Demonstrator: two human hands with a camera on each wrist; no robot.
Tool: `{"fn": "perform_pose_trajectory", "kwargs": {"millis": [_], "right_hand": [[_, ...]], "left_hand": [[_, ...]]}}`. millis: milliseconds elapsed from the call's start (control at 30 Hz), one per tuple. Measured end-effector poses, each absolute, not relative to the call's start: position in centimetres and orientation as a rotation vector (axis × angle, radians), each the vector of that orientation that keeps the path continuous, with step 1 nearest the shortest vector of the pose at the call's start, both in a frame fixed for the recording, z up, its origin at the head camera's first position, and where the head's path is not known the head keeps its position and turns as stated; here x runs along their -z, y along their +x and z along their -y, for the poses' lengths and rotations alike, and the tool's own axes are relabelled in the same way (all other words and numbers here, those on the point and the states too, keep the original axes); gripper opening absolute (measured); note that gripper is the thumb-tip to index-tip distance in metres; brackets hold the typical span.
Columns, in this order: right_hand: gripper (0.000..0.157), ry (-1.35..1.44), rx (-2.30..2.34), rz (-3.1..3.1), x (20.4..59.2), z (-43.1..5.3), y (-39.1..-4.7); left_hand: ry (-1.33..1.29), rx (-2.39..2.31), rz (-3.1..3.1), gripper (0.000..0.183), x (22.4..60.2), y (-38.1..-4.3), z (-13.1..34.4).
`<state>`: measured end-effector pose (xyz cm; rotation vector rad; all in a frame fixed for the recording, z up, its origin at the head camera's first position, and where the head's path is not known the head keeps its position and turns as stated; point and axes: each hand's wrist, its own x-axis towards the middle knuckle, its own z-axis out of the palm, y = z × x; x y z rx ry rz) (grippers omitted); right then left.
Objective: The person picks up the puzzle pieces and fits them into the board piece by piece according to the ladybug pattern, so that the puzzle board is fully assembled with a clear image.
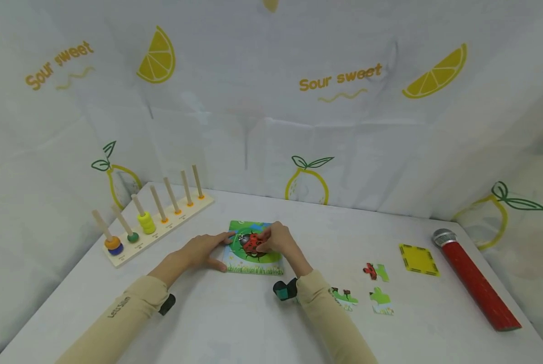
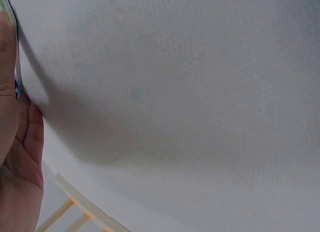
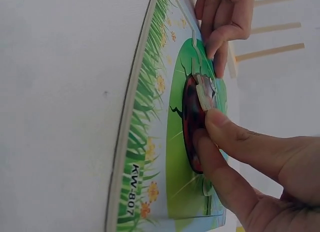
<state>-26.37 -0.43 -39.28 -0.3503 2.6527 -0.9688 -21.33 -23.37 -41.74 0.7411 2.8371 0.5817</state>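
A ladybug jigsaw board [image 1: 253, 269] with a printed grass border lies flat on the table. My right hand [image 1: 276, 239] is over its middle, thumb and index finger pinching a puzzle piece [image 3: 202, 94]. In the right wrist view one edge of that piece stands tilted up from the picture; its far side is hidden. At the board's left side rests my left hand [image 1: 204, 251], fingertips on the upper left part and thumb by the lower left corner. Loose puzzle pieces [image 1: 381, 296] lie to the right, some partly behind the right sleeve.
A wooden peg stand [image 1: 162, 230] with coloured beads on several pegs stands at the left. A yellow square tile [image 1: 418, 259] and a red toy microphone [image 1: 478, 283] lie at the right. Behind the table hangs a white lemon-print cloth [image 1: 253, 136].
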Motion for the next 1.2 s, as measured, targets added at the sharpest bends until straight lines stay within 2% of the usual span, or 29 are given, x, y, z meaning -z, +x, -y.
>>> {"fn": "perform_pose_trajectory", "kwargs": {"millis": [267, 733, 900, 1200], "right_hand": [[0.03, -0.438, 0.946, -2.721, 40.2, 0.4, -25.9], [0.032, -0.414, 1.074, -2.738, 40.7, 0.0, -25.5], [0.031, -0.347, 1.271, -2.7, 41.1, -0.3, -25.2], [0.032, -0.282, 1.905, -2.452, 43.0, -0.1, -24.3]], "left_hand": [[0.732, -0.588, -2.829, 0.088, 41.9, -21.2, 23.3], [0.744, -0.593, -2.824, 0.088, 41.8, -21.3, 23.1], [0.734, -0.589, -2.829, 0.088, 41.8, -21.3, 23.2], [0.742, -0.577, -2.844, 0.088, 41.6, -21.2, 23.4]]}}
